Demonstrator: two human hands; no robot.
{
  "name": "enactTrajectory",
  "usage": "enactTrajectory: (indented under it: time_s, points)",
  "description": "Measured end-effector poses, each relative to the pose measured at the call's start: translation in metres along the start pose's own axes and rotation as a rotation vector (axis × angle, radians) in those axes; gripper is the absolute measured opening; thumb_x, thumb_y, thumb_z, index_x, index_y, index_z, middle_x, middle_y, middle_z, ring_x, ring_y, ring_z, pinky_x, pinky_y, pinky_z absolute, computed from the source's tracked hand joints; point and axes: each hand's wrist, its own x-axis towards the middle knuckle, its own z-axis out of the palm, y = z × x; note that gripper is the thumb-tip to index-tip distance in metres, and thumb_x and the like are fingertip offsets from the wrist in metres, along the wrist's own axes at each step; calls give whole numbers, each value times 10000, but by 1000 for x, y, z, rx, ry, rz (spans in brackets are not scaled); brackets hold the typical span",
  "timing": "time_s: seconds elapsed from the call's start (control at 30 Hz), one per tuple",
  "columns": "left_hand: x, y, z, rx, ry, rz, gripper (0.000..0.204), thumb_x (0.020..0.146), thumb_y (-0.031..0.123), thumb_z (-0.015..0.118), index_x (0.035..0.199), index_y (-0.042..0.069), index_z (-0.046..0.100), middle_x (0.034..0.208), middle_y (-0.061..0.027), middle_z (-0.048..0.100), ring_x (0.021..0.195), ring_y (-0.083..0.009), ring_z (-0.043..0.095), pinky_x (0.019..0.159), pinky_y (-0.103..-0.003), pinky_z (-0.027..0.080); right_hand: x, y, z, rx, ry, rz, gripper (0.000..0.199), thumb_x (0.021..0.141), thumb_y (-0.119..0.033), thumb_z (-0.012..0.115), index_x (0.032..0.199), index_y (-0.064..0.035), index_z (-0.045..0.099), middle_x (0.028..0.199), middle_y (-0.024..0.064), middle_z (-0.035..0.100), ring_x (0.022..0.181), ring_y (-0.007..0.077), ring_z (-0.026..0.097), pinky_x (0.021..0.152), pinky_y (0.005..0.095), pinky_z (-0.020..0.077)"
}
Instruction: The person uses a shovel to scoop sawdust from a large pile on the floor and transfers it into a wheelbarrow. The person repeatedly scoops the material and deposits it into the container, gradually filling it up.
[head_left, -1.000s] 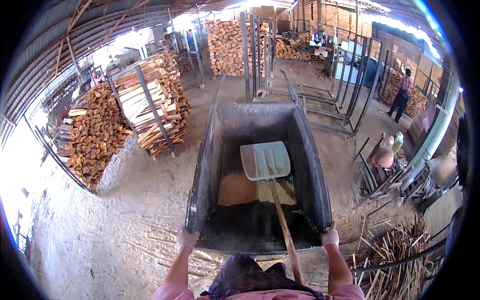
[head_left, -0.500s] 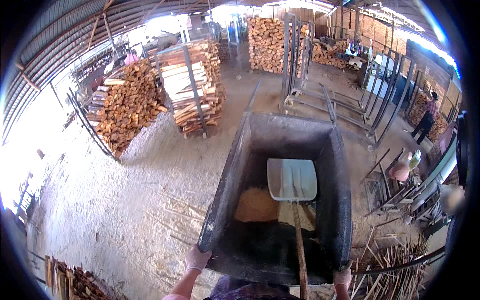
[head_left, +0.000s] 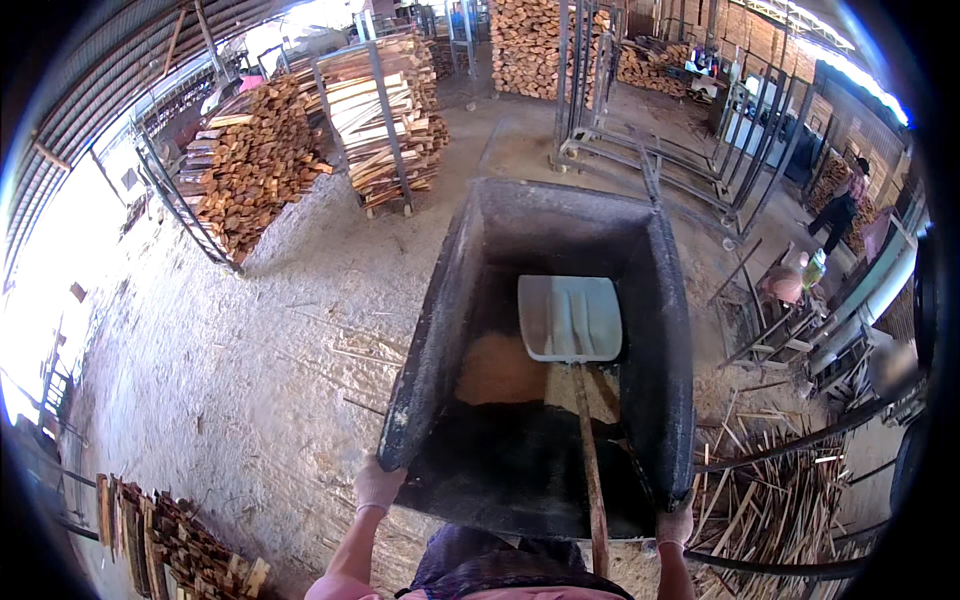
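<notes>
A deep black open-topped cart (head_left: 455, 290) fills the middle of the view. My left hand (head_left: 379, 484), in a pale glove, is closed on its near left corner. At the near right corner, my gloved right hand (head_left: 675, 524) grips the rim, its fingers partly hidden. Inside lies a shovel with a broad pale blade (head_left: 570, 318); its wooden handle (head_left: 592, 470) leans out over the near rim between my hands. Beside and beneath the blade, brownish sawdust-like material (head_left: 500, 372) covers part of the cart's bottom.
Stacked split wood (head_left: 255, 165) and another racked stack (head_left: 380, 130) stand far left. Metal rack frames (head_left: 640, 150) are ahead right. Loose thin sticks (head_left: 770, 490) lie right of the cart, wood pieces (head_left: 170, 535) near left. Another person (head_left: 840, 205) stands far right.
Against the cart's rim, the shovel and the sawdust keep their places. The cart and surroundings appear higher in the view, and more of my arms and clothing shows. Both hands still hold the cart.
</notes>
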Motion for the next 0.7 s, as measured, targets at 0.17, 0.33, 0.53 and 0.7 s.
enactTrajectory:
  time_s: [0.17,0.33,0.53,0.7]
  points:
    - [-69,-29,9,-4,40,-17,579,695,399,805,1081,-1,638,965,-266,718,946,-440,702,845,-506,551,-12,26,-35,17,-24,-4,890,768,-285,790,1518,-77,359,1203,279,660,1073,464,643,881,509,511]
    - [-120,-44,29,-16,73,-3,575,692,407,815,1046,-13,647,955,-269,720,943,-453,698,844,-510,547,-3,62,-50,79,-17,-63,897,756,-246,795,1519,-78,355,1265,249,644,1117,448,631,917,484,510]
    - [-178,-58,30,-32,65,-43,606,676,407,805,1073,-25,651,970,-293,715,965,-454,697,860,-505,540,0,95,-65,38,-35,-70,896,738,-249,810,1504,-92,371,1160,261,660,1063,439,652,893,491,527]
    - [-217,-66,28,-20,92,-61,606,663,407,806,1068,-19,656,971,-279,721,954,-438,703,858,-498,542,-4,109,-88,16,4,-119,884,718,-245,815,1483,-85,400,1092,263,670,1020,438,654,884,500,526]
